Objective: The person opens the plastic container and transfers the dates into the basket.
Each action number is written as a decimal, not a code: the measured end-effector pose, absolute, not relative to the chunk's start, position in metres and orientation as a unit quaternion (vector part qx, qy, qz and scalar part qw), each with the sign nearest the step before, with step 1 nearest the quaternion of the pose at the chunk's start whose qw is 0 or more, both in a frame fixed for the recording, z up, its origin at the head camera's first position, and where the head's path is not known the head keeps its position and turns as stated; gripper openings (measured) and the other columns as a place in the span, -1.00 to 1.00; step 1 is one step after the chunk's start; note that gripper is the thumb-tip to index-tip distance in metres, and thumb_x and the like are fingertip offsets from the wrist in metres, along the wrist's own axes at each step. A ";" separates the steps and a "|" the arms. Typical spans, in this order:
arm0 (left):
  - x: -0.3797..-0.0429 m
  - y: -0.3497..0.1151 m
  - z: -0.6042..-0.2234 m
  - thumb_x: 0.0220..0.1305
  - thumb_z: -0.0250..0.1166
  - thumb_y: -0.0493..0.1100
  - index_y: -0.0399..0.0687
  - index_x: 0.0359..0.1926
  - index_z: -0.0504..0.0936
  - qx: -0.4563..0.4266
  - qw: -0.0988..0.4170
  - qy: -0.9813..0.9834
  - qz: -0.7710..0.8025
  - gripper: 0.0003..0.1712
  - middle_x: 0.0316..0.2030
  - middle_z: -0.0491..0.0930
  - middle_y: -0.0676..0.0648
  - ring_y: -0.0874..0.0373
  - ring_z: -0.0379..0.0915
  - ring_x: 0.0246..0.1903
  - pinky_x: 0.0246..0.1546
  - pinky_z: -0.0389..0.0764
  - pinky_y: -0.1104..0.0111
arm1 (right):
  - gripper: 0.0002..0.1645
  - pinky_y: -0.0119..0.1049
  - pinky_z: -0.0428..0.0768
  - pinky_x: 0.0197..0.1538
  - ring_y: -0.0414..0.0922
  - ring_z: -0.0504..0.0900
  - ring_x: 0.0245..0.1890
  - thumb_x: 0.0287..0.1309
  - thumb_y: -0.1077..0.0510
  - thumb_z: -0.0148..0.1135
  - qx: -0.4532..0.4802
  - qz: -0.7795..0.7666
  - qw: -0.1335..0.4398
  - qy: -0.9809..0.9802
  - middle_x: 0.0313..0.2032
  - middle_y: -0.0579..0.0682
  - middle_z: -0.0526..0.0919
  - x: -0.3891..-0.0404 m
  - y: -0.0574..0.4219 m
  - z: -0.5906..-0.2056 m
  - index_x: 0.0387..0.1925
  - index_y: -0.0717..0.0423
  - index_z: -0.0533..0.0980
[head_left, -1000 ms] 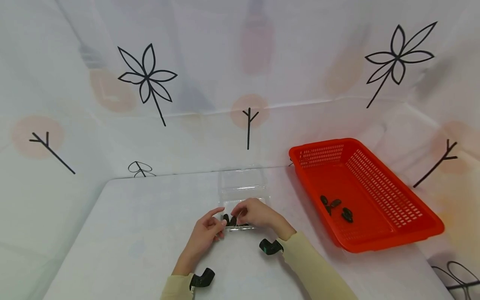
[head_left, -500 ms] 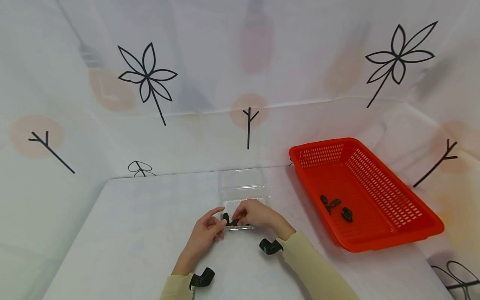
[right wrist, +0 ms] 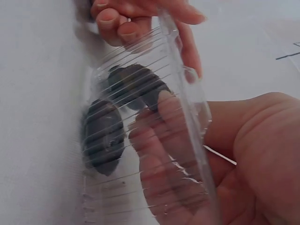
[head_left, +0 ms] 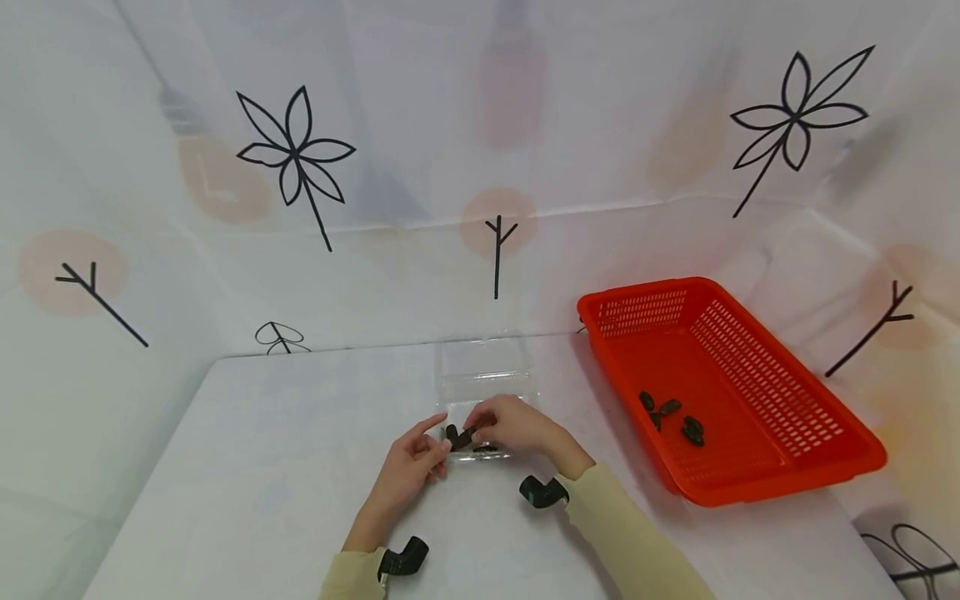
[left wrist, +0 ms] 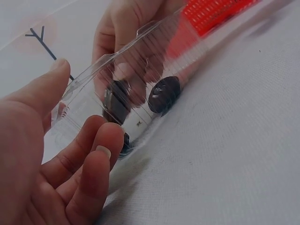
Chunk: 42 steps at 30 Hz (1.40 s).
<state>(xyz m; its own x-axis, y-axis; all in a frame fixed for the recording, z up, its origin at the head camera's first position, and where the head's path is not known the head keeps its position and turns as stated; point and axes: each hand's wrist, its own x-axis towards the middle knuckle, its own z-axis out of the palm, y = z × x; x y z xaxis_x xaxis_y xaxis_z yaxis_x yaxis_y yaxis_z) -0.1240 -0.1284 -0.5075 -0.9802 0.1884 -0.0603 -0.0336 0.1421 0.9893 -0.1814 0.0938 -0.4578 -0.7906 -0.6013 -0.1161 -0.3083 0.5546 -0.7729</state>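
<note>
A clear plastic clamshell box [head_left: 480, 457] with its lid [head_left: 483, 358] folded back stands on the table. My left hand [head_left: 408, 467] holds its left end, thumb at the upper edge and other fingers curled by the front wall in the left wrist view. My right hand [head_left: 513, 423] reaches inside, thumb and fingertips pinching a dark oval piece [left wrist: 116, 102], possibly a stone or shell. Another dark piece [head_left: 452, 433] sits at the left end. A glossy dark oval [right wrist: 104, 136] lies by the front wall below my right fingers. The wall's ridges blur the contents.
A red plastic basket [head_left: 750, 479] with slotted sides stands on the right, holding several similar dark pieces [head_left: 693, 429]. White table cloth [head_left: 262, 467] extends around the box. A patterned white curtain [head_left: 405, 283] rises behind the table.
The dark piece at my right fingertips has gone from upright to leaning right within the box. Both hands keep nearly the same place, and the basket is unchanged.
</note>
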 end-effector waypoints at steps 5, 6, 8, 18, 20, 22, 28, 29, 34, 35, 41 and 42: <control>-0.126 -0.128 -0.506 0.35 0.33 -0.22 -0.03 0.36 0.47 0.055 0.082 0.757 0.646 -0.43 -0.45 0.57 -0.11 0.11 0.54 -0.55 -0.52 0.53 0.39 | -0.80 -0.13 0.57 -0.02 -0.19 0.61 -0.23 0.26 0.27 0.28 -0.246 -0.433 0.175 0.849 -0.23 -0.17 0.70 -0.184 0.099 -0.453 -0.10 0.04 0.68; -0.126 -0.128 -0.506 0.34 0.33 -0.23 -0.04 0.36 0.47 0.056 0.082 0.757 0.646 -0.43 -0.45 0.57 -0.11 0.11 0.54 -0.55 -0.52 0.53 0.39 | -0.79 -0.14 0.58 -0.03 -0.19 0.62 -0.24 0.26 0.27 0.28 -0.243 -0.442 0.171 0.847 -0.23 -0.16 0.70 -0.184 0.100 -0.452 -0.10 0.04 0.68; -0.127 -0.128 -0.506 0.34 0.33 -0.23 -0.05 0.35 0.47 0.057 0.082 0.756 0.647 -0.43 -0.45 0.57 -0.11 0.11 0.54 -0.55 -0.52 0.54 0.39 | -0.79 -0.17 0.59 -0.07 -0.16 0.64 -0.24 0.25 0.27 0.28 -0.234 -0.461 0.165 0.840 -0.24 -0.14 0.70 -0.185 0.102 -0.450 -0.09 0.06 0.67; -0.128 -0.127 -0.505 0.34 0.33 -0.24 -0.03 0.35 0.48 0.053 0.083 0.751 0.653 -0.44 -0.44 0.57 -0.08 0.10 0.55 -0.54 -0.52 0.54 0.39 | -0.77 -0.13 0.63 -0.02 0.15 0.68 -0.13 0.28 0.26 0.26 -0.177 -0.556 0.163 0.796 -0.17 0.03 0.70 -0.182 0.111 -0.432 -0.05 0.16 0.64; -0.127 -0.128 -0.505 0.34 0.33 -0.23 -0.03 0.35 0.47 0.053 0.083 0.754 0.649 -0.43 -0.43 0.57 -0.08 0.11 0.55 -0.54 -0.52 0.54 0.39 | -0.77 -0.11 0.62 0.00 0.17 0.67 -0.12 0.30 0.26 0.25 -0.169 -0.562 0.158 0.794 -0.15 0.05 0.70 -0.181 0.113 -0.430 -0.03 0.18 0.64; -0.127 -0.128 -0.505 0.34 0.33 -0.22 -0.05 0.35 0.47 0.054 0.084 0.755 0.648 -0.43 -0.43 0.57 -0.08 0.11 0.55 -0.54 -0.52 0.54 0.39 | -0.77 -0.11 0.63 0.01 0.20 0.67 -0.10 0.32 0.26 0.23 -0.165 -0.572 0.152 0.789 -0.14 0.07 0.70 -0.182 0.116 -0.429 -0.02 0.20 0.63; -0.126 -0.128 -0.507 0.33 0.34 -0.22 -0.08 0.35 0.47 0.057 0.079 0.755 0.648 -0.42 -0.45 0.57 -0.06 0.14 0.55 -0.55 -0.54 0.54 0.40 | -0.75 -0.17 0.64 -0.02 0.28 0.65 -0.06 0.33 0.26 0.23 -0.159 -0.611 0.126 0.765 -0.16 0.12 0.72 -0.183 0.125 -0.427 0.00 0.26 0.61; -0.126 -0.128 -0.508 0.33 0.35 -0.22 -0.10 0.35 0.46 0.059 0.077 0.756 0.647 -0.42 -0.45 0.58 -0.06 0.14 0.55 -0.55 -0.54 0.54 0.39 | -0.74 -0.17 0.64 -0.02 0.29 0.64 -0.06 0.33 0.26 0.24 -0.157 -0.618 0.123 0.760 -0.15 0.13 0.72 -0.183 0.126 -0.426 0.00 0.28 0.60; -0.125 -0.129 -0.510 0.33 0.34 -0.22 -0.09 0.35 0.46 0.065 0.077 0.756 0.646 -0.41 -0.45 0.57 -0.06 0.14 0.55 -0.55 -0.54 0.54 0.39 | -0.71 -0.20 0.64 -0.03 0.21 0.68 -0.10 0.31 0.26 0.26 -0.137 -0.635 0.101 0.754 -0.14 0.16 0.71 -0.180 0.133 -0.419 0.02 0.31 0.60; -0.125 -0.129 -0.510 0.33 0.34 -0.22 -0.10 0.36 0.45 0.066 0.077 0.756 0.647 -0.41 -0.45 0.57 -0.06 0.14 0.55 -0.55 -0.54 0.54 0.39 | -0.71 -0.21 0.64 -0.03 0.17 0.69 -0.11 0.32 0.26 0.26 -0.135 -0.636 0.096 0.753 -0.13 0.17 0.71 -0.180 0.134 -0.417 0.02 0.31 0.59; -0.125 -0.129 -0.511 0.34 0.33 -0.22 -0.07 0.36 0.45 0.058 0.083 0.757 0.646 -0.42 -0.44 0.57 -0.07 0.13 0.55 -0.54 -0.53 0.54 0.40 | -0.72 -0.25 0.63 -0.02 -0.01 0.72 -0.17 0.34 0.27 0.23 -0.126 -0.650 0.074 0.745 -0.09 0.22 0.69 -0.177 0.145 -0.408 0.03 0.34 0.57; -0.125 -0.129 -0.510 0.34 0.33 -0.22 -0.06 0.36 0.46 0.056 0.084 0.757 0.646 -0.42 -0.44 0.57 -0.07 0.13 0.56 -0.54 -0.52 0.54 0.40 | -0.71 -0.25 0.63 -0.01 -0.01 0.72 -0.17 0.34 0.28 0.22 -0.126 -0.654 0.070 0.743 -0.08 0.23 0.68 -0.177 0.147 -0.406 0.03 0.35 0.57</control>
<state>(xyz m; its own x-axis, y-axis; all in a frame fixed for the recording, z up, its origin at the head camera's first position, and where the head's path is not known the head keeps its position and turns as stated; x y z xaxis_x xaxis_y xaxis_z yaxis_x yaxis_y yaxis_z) -0.1247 -0.1289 -0.5104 -0.9797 0.1928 -0.0550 -0.0239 0.1598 0.9869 -0.1767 0.1470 -0.4059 -0.9586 -0.2785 0.0600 -0.0947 0.1127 -0.9891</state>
